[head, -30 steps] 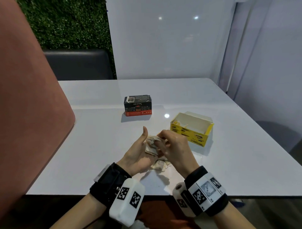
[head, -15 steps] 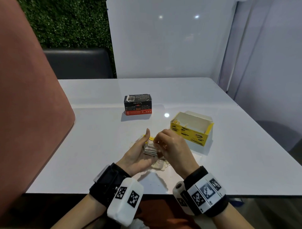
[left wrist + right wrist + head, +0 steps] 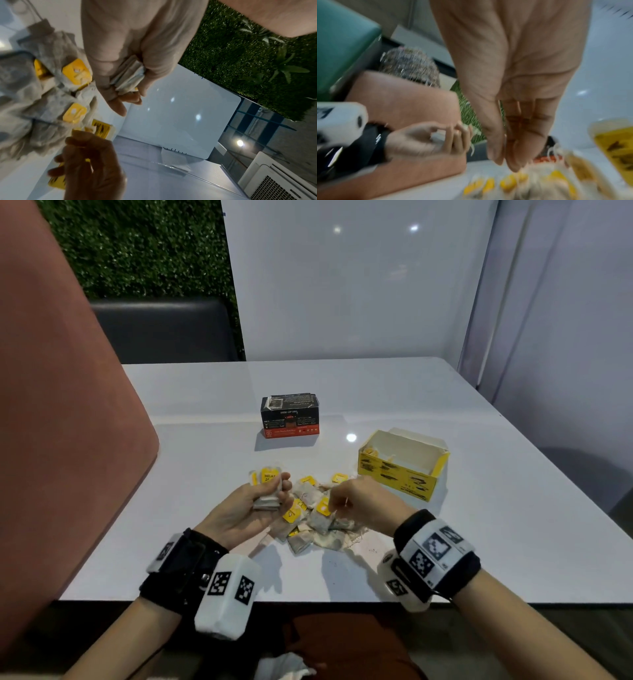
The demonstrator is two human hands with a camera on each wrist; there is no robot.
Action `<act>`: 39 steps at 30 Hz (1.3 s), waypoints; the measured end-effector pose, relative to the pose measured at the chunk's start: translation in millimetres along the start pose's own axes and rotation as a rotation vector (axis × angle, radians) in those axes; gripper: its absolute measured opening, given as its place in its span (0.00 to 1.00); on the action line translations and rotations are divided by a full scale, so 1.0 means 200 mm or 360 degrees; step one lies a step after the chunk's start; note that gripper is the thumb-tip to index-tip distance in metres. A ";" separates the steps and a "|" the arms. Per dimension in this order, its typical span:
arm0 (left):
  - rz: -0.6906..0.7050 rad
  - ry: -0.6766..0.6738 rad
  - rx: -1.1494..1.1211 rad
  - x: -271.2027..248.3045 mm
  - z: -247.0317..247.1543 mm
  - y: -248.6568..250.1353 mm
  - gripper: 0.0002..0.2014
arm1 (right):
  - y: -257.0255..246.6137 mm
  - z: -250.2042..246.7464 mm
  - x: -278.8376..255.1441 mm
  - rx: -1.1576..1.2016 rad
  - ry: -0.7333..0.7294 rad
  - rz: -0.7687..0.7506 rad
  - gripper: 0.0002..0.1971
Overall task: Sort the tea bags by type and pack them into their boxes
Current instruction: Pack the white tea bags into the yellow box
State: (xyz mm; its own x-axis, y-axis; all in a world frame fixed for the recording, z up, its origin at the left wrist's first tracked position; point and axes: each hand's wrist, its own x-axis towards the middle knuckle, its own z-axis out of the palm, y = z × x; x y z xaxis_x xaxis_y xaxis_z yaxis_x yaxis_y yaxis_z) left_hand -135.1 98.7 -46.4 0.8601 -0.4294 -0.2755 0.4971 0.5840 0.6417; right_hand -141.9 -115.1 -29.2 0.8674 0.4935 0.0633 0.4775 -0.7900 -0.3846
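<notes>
My left hand [image 3: 279, 491] grips a small stack of tea bags [image 3: 269, 479] with yellow tags, thumb on one side and fingers curled round the other; the stack [image 3: 128, 77] shows edge-on in the left wrist view. A loose pile of yellow-tagged tea bags [image 3: 315, 518] lies on the table between my hands. My right hand [image 3: 339, 501] hovers just over the pile's right side, fingers [image 3: 518, 155] and thumb pointing down close together with nothing visible between them. The open yellow box [image 3: 402, 463] stands to the right, with a few bags inside. The black and red box [image 3: 290, 416] stands behind, closed.
The white table [image 3: 479, 525] has its front edge close to my wrists. A padded reddish seat back [image 3: 61, 440] rises on the left, with a white wall panel and green hedge behind the table. A crumpled white paper [image 3: 284, 666] lies on my lap.
My hands have drawn apart: the left moved left keeping the stack, the right came off the stack and moved right over the pile, which now shows between them.
</notes>
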 end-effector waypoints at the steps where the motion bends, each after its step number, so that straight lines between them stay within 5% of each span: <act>1: 0.0016 -0.0003 0.0007 0.00 -0.02 0.00 0.34 | -0.02 0.03 0.02 -0.0048 -0.0080 -0.0054 0.07; 7: 0.0015 0.0087 -0.0015 -0.03 -0.05 -0.02 0.37 | -0.18 0.23 0.10 -0.0637 -0.0307 -0.0453 0.13; 10: 0.0023 0.0205 -0.0004 -0.04 -0.06 -0.01 0.32 | -0.19 0.24 0.13 -0.0687 -0.0276 -0.0495 0.11; 13: 0.0031 0.0310 0.0009 -0.08 -0.09 -0.02 0.23 | -0.13 0.14 0.14 -0.0395 -0.0134 -0.0309 0.08; 19: -0.0060 0.0265 -0.0260 -0.11 0.00 -0.11 0.34 | -0.03 -0.06 0.06 0.0883 0.0240 0.0136 0.04; 21: -0.0049 0.0267 -0.0152 -0.09 0.05 -0.15 0.21 | -0.06 -0.06 0.03 0.1068 0.0290 0.0160 0.04; 24: 0.0107 0.0288 0.0019 -0.06 0.11 -0.17 0.08 | -0.10 -0.03 -0.01 0.1213 0.0185 0.0181 0.07; 28: 0.0237 0.0354 0.0225 -0.04 0.12 -0.18 0.07 | -0.14 0.03 -0.02 0.1353 0.0127 0.0299 0.22; 32: 0.0276 0.0428 0.0275 -0.05 0.12 -0.19 0.04 | -0.12 0.08 0.00 0.1445 0.0440 0.0410 0.11; 36: 0.0120 0.0383 -0.0031 -0.06 0.11 -0.18 0.10 | -0.11 0.05 0.00 0.1570 0.0625 0.0392 0.04; 39: -0.0048 0.0312 -0.0348 -0.06 0.12 -0.18 0.24 | -0.15 0.03 0.00 0.1043 0.0929 0.0192 0.04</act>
State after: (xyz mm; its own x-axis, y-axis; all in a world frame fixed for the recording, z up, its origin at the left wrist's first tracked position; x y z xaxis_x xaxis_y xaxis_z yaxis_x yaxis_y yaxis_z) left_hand -166.4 67.1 -49.0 0.8397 -0.3200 -0.4388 0.5175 0.7167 0.4676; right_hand -157.4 -88.8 -23.7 0.9251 0.0145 0.3794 0.3576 -0.3692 -0.8578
